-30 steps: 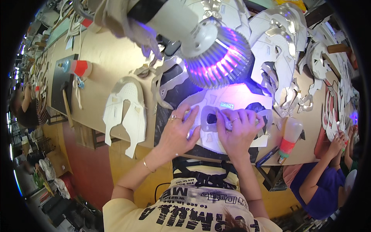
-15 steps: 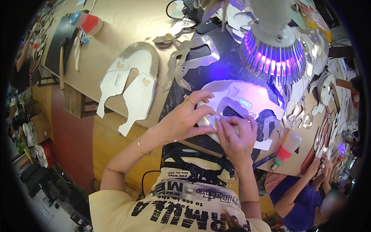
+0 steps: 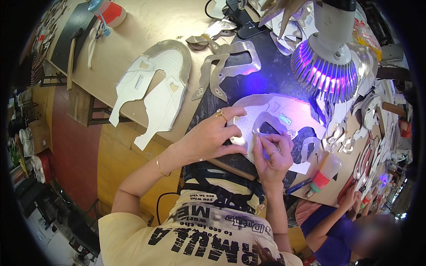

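One head-worn fisheye view looks steeply down, close over the workbench (image 3: 133, 40), slightly tilted.

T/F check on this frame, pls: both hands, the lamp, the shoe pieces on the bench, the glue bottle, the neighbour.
1. Both hands rest on the white cut shoe piece under the lamp. True: the left hand presses it flat and the right hand works at its edge.
2. The lamp glows green. False: it glows violet.
3. A second white shoe piece lies on the tan bench, left of the hands. True.
4. The left hand wears no ring. False: a gold ring shows.
5. The red-capped squeeze bottle is held in the right hand. False: it lies on the bench, untouched.
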### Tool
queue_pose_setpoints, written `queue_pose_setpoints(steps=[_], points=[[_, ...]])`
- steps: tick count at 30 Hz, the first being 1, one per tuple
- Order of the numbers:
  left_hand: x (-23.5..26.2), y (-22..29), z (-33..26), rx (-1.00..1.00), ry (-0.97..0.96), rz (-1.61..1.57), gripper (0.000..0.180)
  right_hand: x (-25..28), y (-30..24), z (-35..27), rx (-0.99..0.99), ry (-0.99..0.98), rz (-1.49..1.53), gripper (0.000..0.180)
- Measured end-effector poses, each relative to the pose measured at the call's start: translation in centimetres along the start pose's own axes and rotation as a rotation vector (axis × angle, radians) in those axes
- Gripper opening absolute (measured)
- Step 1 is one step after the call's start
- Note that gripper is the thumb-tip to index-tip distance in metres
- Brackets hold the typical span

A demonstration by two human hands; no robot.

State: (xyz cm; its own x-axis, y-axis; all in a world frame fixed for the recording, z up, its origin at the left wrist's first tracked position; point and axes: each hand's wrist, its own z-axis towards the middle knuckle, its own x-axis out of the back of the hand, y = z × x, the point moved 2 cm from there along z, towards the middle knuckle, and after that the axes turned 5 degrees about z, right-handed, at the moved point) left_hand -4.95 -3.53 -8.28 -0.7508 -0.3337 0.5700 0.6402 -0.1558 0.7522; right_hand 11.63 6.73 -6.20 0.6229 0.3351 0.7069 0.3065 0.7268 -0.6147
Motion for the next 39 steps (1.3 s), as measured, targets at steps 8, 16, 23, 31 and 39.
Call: queue_pose_setpoints(steps=[8,16,23,31,39], points=[[0.3,0.1,0.5,0.008,-0.047,0.058,0.038,0.1,0.1,-0.2,0.015,-0.007,-0.007,0.016],[1.1,-0.3,4.3,-0.157,-0.18,0.212,0.039,1.3,0.7,0.9,0.041,-0.001,-0.098,0.017],[1.4,0.9,3.7,-0.072,-0.159,0.192,0.036,1.8,2.2,2.8,-0.156,0.144,-0.084,0.021],[0.1,1.4,6.0,-0.079,-0.082,0.445,0.033,1.4,2.2,4.7,-0.381,0.049,-0.302,0.022],[-1.4,2.0,7.7,0.268,-0.3,0.267,0.045,4.4,1.4,1.5,-0.295,-0.055,-0.374,0.014]])
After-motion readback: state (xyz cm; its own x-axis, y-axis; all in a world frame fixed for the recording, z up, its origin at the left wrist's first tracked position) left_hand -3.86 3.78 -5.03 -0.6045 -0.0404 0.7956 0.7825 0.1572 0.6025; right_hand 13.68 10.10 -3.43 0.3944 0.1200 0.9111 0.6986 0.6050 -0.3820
